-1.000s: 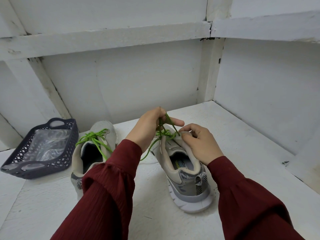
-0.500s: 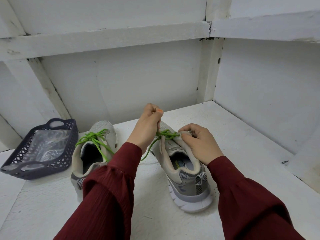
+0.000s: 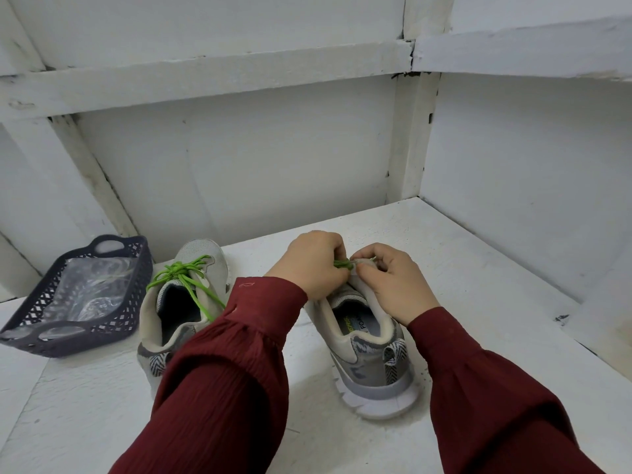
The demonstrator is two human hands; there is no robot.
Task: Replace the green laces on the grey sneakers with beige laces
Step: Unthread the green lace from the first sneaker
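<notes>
a grey sneaker (image 3: 369,354) of mesh and smooth panels is stood on a rough, white-painted surface (image 3: 85,405), heel toward the camera, its thick ridged white sole flat on the boards. a padded beige collar is seen round the opening, a printed insole inside, and a herringbone-patterned pull loop at the heel. its green lace (image 3: 342,264), a thin round cord, is bunched at the top of the tongue (image 3: 363,265). the cord is pinched by the left hand (image 3: 311,265), whose fingers are curled tightly round it. the soft upper edge of the tongue is gripped by the right hand (image 3: 393,283) between thumb and bent fingers. the two hands are brought together over the throat of the shoe, almost touching.

a second grey sneaker (image 3: 174,313) is placed to the left, apart from the first and partly covered by a dark red sleeve (image 3: 222,371) of crinkled fabric. its own lace (image 3: 181,273), also green, is tied in a loose knot, with the ends draped across the collar. further left, a dark plastic basket (image 3: 116,319) with latticed walls and cut-out handles is set. crumpled clear film (image 3: 92,285) is laid inside it, and what is wrapped there cannot be told. the surface is enclosed by white plank walls (image 3: 239,165).
</notes>
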